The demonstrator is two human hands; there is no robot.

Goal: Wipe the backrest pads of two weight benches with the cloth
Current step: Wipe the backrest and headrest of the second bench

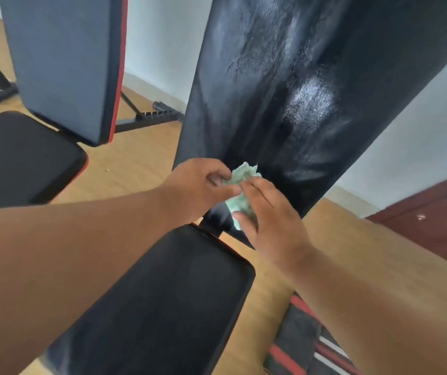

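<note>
— Status? Both hands meet at the foot of the near black vinyl backrest pad point(284, 90): left hand point(198, 185) pinching, right hand point(268, 212) cupped over the crumpled pale-green cloth point(240, 190).

— Step? Regathering the cloth, likely; the streaked pad looks wiped. Next needs a firm one-handed hold before the far grey backrest pad point(63, 63).

Wooden floor point(136, 169) and plain wall point(157, 44) lying around where I am working.

A striped red, white and dark mat point(306, 345) is lying on the floor by its near right edge, a dark red-brown cabinet point(433, 220) is standing against the wall at the right, and pale skirting point(146, 82) is running along the wall's foot.
</note>
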